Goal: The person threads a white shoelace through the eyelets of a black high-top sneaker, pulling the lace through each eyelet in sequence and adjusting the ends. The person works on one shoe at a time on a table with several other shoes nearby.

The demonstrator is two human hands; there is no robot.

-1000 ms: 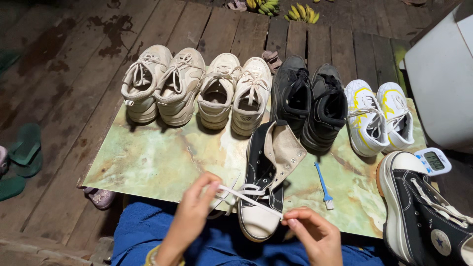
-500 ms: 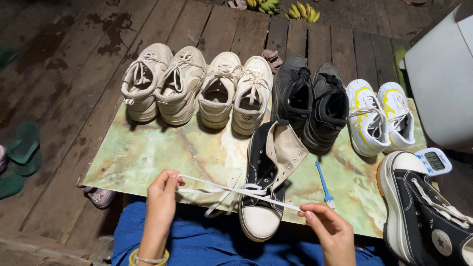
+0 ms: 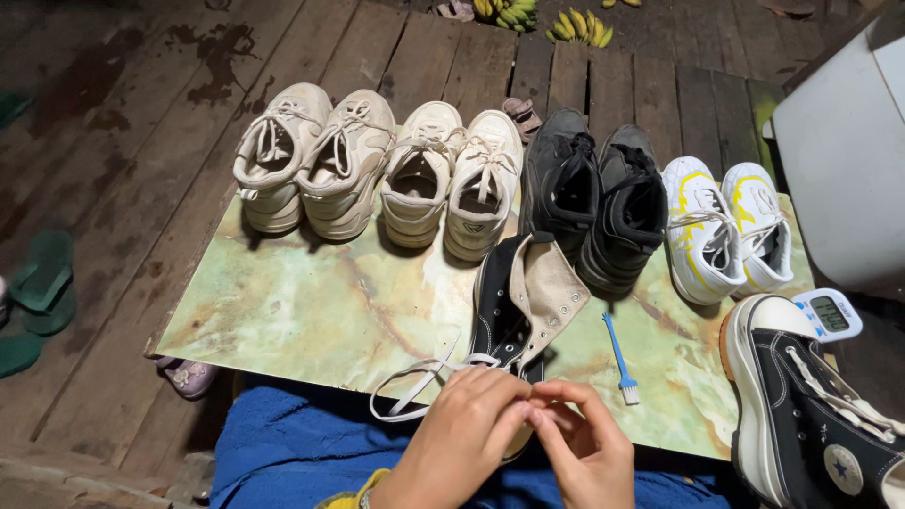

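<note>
Both hands are brought together low in view: left hand (image 3: 462, 438) and right hand (image 3: 584, 448) pinched on the white shoelace (image 3: 415, 386), looped beside the black high-top sneaker (image 3: 523, 306) on the green marbled board (image 3: 302, 311). Uneven pulling could leave lace ends mismatched.

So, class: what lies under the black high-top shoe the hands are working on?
The black high-top shoe rests on a green marbled board, its heel end towards the far row of shoes. Its toe is covered by the left hand and right hand, so what lies under the toe is hidden.
</note>
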